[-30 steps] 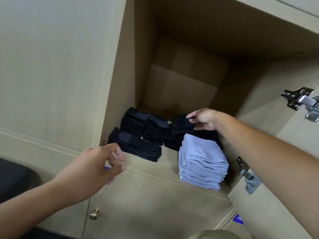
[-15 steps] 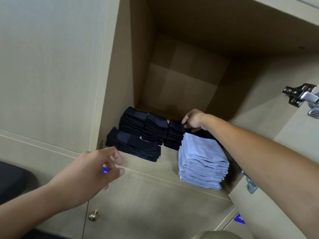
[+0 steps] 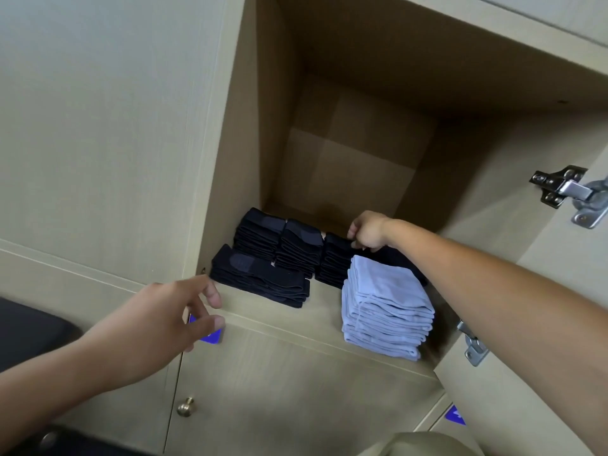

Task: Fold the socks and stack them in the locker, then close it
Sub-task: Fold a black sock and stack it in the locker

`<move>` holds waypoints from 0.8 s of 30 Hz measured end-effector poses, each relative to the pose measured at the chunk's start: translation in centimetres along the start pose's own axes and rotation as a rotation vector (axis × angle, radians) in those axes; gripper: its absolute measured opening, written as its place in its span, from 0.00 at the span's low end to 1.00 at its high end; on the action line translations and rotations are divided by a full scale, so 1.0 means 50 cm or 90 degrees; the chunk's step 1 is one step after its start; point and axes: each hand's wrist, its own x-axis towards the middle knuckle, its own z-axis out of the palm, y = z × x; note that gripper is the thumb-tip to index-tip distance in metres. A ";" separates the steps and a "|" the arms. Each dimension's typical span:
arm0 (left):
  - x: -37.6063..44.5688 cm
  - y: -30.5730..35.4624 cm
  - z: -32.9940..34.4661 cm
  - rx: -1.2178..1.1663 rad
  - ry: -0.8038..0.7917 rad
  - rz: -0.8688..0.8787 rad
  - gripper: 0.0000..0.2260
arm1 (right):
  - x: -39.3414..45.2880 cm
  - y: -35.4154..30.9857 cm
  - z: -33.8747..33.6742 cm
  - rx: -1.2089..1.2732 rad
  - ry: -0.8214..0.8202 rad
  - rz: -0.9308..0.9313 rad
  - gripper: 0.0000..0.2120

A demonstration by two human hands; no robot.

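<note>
1. Now, at the left, our left hand [image 3: 154, 324] hangs in front of the locker's [image 3: 230, 179] lower front edge, fingers loosely spread, grasping nothing; a blue label [image 3: 210, 335] shows just behind its fingertips
2. Next, a long black sock pile [image 3: 260, 281] lies at the shelf's front left, with two black folded stacks [image 3: 279, 241] behind it
3. Further right, our right hand [image 3: 368, 230] rests on a third black stack [image 3: 335, 258], fingers curled over its top sock
4. Just in front, a light blue sock stack [image 3: 385, 307] stands near the shelf edge
5. At the far right, the open door [image 3: 526, 390] shows its metal hinges [image 3: 569, 192]
</note>
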 end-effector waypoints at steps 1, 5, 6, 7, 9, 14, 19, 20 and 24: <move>-0.004 -0.001 -0.005 0.003 0.002 -0.001 0.05 | -0.008 -0.002 -0.003 0.022 0.015 -0.006 0.09; -0.023 -0.003 -0.033 0.018 0.013 0.004 0.05 | -0.056 -0.020 -0.001 0.096 0.113 -0.101 0.08; -0.028 -0.003 -0.041 0.019 0.017 0.006 0.05 | -0.073 -0.029 0.004 0.136 0.139 -0.124 0.07; -0.033 -0.003 -0.049 0.019 0.022 0.006 0.04 | -0.089 -0.038 0.012 0.177 0.155 -0.143 0.06; -0.044 -0.001 -0.064 0.022 0.034 0.002 0.04 | -0.125 -0.057 0.035 0.229 0.165 -0.176 0.02; -0.065 -0.003 -0.101 0.025 0.059 -0.006 0.05 | -0.220 -0.107 0.098 0.270 0.182 -0.259 0.03; -0.086 -0.009 -0.133 0.058 0.069 -0.016 0.04 | -0.288 -0.153 0.151 0.278 0.175 -0.325 0.04; -0.090 -0.012 -0.138 0.056 0.072 -0.017 0.04 | -0.297 -0.160 0.157 0.274 0.169 -0.339 0.04; -0.105 -0.029 -0.156 0.052 0.075 -0.033 0.04 | -0.322 -0.187 0.180 0.252 0.149 -0.381 0.05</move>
